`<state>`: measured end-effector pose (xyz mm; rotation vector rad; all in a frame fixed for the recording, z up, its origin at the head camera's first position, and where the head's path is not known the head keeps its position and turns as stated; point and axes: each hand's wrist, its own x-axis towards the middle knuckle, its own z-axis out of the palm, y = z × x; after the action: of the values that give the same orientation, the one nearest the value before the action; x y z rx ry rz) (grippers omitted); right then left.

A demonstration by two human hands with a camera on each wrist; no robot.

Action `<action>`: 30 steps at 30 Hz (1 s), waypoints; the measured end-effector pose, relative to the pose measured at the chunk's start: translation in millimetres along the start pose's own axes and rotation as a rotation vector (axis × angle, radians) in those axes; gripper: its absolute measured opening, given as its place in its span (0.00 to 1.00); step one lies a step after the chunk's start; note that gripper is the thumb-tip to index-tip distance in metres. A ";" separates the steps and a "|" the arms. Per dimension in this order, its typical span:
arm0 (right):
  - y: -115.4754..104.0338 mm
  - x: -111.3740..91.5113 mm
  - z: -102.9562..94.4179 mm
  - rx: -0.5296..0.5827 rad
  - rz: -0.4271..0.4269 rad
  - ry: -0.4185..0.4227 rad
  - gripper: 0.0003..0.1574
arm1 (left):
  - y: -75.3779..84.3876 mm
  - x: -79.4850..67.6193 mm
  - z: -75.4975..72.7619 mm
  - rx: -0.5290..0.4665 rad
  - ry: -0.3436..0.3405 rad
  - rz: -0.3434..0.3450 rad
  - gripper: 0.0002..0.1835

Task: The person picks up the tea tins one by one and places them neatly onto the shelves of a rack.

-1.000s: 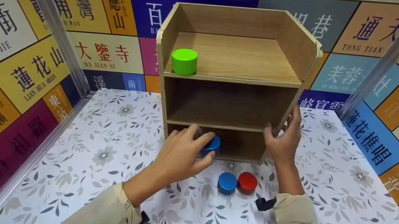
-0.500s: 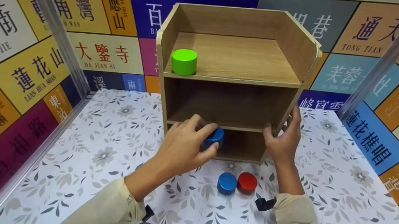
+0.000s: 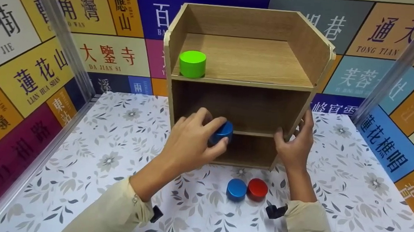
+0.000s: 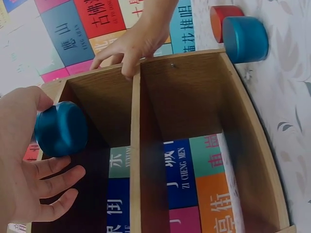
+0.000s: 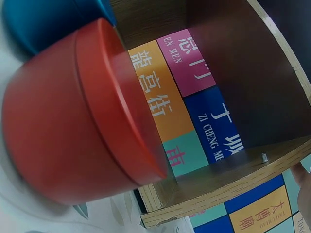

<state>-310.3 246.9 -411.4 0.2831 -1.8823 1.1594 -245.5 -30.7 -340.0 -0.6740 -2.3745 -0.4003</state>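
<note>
My left hand [image 3: 192, 142] pinches a blue round tin [image 3: 223, 132] between thumb and fingers, in front of the edge between the wooden shelf's middle and bottom compartments. In the left wrist view, the tin [image 4: 63, 128] is at the opening of the middle compartment, with the other fingers spread below it. My right hand [image 3: 296, 146] grips the right side panel of the shelf [image 3: 245, 83], thumb at the front edge and fingers along the outside. On the cloth before the shelf stand a second blue tin [image 3: 236, 189] and a red tin [image 3: 257, 189], side by side.
A bright green tin [image 3: 192, 64] stands at the front left of the shelf's top board. Flowered cloth [image 3: 109, 160] covers the table. Panels with printed place names [image 3: 109, 54] and clear corner posts [image 3: 62, 29] enclose the back and sides.
My left hand has raised the blue tin from the bottom compartment's opening to about the level of the board above it. The right hand has kept its place on the side panel.
</note>
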 end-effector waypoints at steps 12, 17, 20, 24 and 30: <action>34.0 0.2 4.1 -0.050 -0.016 0.015 0.55 | -2.4 12.7 -10.5 0.028 0.052 0.025 0.22; 34.2 0.0 2.8 -0.041 -0.029 0.007 0.55 | -3.5 17.1 -15.7 0.016 0.051 0.000 0.23; 35.2 0.0 2.5 -0.038 -0.032 0.000 0.55 | -3.3 19.4 -18.3 0.014 0.047 -0.011 0.23; 32.8 0.3 2.9 -0.032 -0.028 -0.004 0.55 | -3.0 21.7 -21.3 0.016 0.035 -0.022 0.23; 8.1 0.7 0.7 -0.022 -0.026 -0.002 0.53 | -3.0 26.9 -26.9 0.005 0.045 -0.033 0.23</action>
<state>-315.8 250.9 -415.9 0.2960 -1.8863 1.1209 -252.0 -35.0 -302.6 -0.6179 -2.3458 -0.4190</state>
